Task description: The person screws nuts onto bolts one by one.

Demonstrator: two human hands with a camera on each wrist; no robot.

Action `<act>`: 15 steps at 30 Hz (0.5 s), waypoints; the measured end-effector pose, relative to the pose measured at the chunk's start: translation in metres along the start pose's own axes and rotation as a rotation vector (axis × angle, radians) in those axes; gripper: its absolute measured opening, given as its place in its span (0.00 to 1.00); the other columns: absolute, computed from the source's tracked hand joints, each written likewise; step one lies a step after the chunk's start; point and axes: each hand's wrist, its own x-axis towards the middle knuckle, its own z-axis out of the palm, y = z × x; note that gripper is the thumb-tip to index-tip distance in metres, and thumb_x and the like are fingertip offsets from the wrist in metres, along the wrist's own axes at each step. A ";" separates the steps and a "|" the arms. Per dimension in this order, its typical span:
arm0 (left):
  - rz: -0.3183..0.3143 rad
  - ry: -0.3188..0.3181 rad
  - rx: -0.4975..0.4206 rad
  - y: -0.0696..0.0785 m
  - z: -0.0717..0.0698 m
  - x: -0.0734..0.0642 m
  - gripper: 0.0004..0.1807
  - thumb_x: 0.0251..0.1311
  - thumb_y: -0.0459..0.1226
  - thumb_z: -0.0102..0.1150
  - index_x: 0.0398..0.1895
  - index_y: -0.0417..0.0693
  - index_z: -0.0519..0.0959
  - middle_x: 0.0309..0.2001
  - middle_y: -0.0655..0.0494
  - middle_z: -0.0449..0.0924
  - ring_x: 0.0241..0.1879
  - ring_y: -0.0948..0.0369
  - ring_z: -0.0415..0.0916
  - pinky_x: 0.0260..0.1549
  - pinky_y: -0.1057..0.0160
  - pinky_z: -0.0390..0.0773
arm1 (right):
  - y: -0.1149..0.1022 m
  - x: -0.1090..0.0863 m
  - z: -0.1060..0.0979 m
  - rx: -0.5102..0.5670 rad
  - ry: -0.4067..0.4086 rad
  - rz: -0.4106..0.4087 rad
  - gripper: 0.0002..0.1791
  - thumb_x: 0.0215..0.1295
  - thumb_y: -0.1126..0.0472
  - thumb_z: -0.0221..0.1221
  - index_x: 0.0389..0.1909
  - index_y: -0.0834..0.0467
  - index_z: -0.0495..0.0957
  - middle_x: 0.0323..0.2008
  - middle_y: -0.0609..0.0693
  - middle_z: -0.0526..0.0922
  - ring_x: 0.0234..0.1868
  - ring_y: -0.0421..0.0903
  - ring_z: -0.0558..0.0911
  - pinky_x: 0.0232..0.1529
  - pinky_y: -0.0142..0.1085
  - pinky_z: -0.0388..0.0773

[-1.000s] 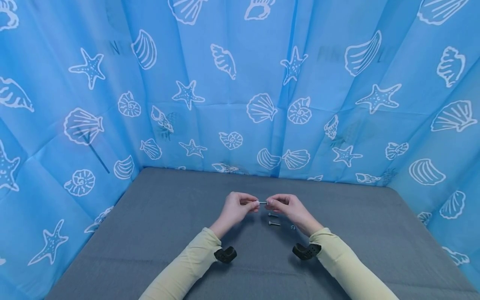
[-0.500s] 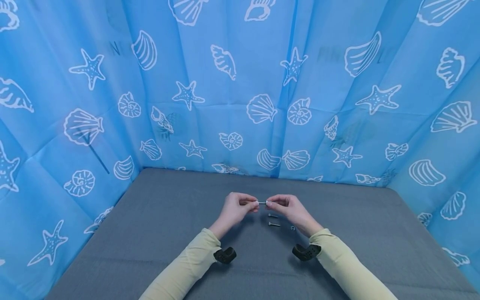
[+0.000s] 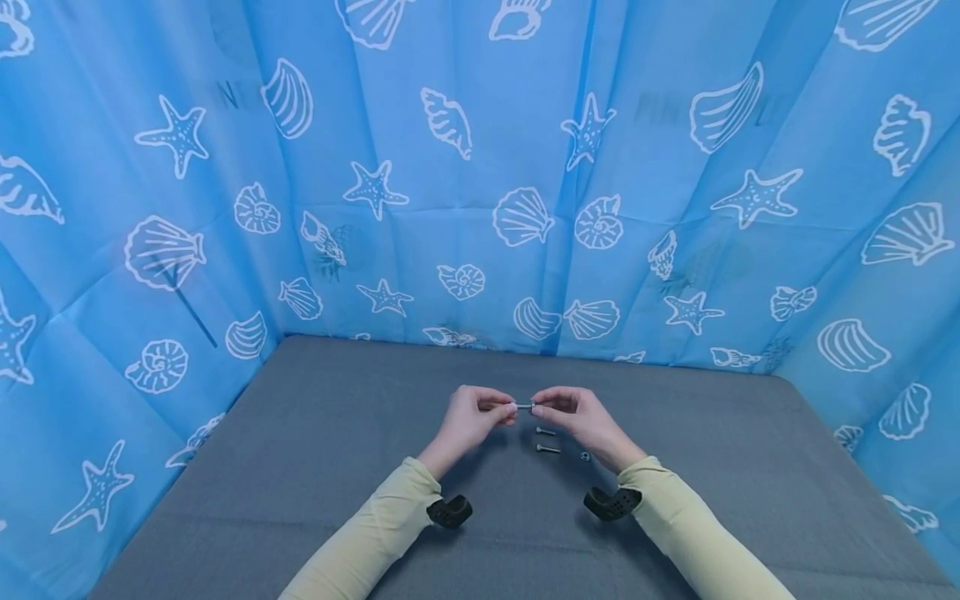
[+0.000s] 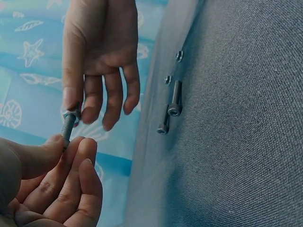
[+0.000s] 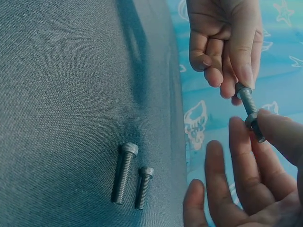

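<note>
Above the table, my left hand pinches the head of a metal bolt between thumb and fingers. Its threaded shank points toward my right hand. A hex nut sits around the shank near its far end, and the bolt's tip sticks out past it. My right thumb and index finger pinch this nut; the other right fingers are spread apart. In the left wrist view the nut shows at the right thumb's tip, while the left fingertips cover most of the bolt's head.
Two socket-head bolts, a larger one and a smaller one, lie on the grey cloth-covered table. Two loose nuts, one nearer and one farther, lie beyond them. A blue shell-patterned curtain surrounds the table's far sides.
My right fingers have shifted slightly around the nut, which shows a little more clearly now. The left hand and the loose bolts stay in place.
</note>
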 end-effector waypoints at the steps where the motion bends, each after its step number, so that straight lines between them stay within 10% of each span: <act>1: -0.001 0.000 0.001 0.000 0.000 0.000 0.08 0.60 0.33 0.63 0.39 0.36 0.84 0.29 0.54 0.85 0.31 0.60 0.84 0.36 0.56 0.83 | 0.000 0.000 0.000 -0.009 -0.006 0.009 0.21 0.65 0.52 0.61 0.52 0.63 0.78 0.46 0.55 0.82 0.51 0.53 0.78 0.56 0.50 0.73; 15: -0.006 -0.010 -0.015 -0.002 -0.001 0.001 0.08 0.60 0.33 0.63 0.39 0.36 0.84 0.30 0.53 0.85 0.31 0.60 0.84 0.38 0.52 0.83 | -0.001 0.001 0.001 0.007 -0.015 -0.002 0.17 0.65 0.58 0.62 0.51 0.63 0.77 0.48 0.56 0.80 0.50 0.51 0.79 0.54 0.50 0.74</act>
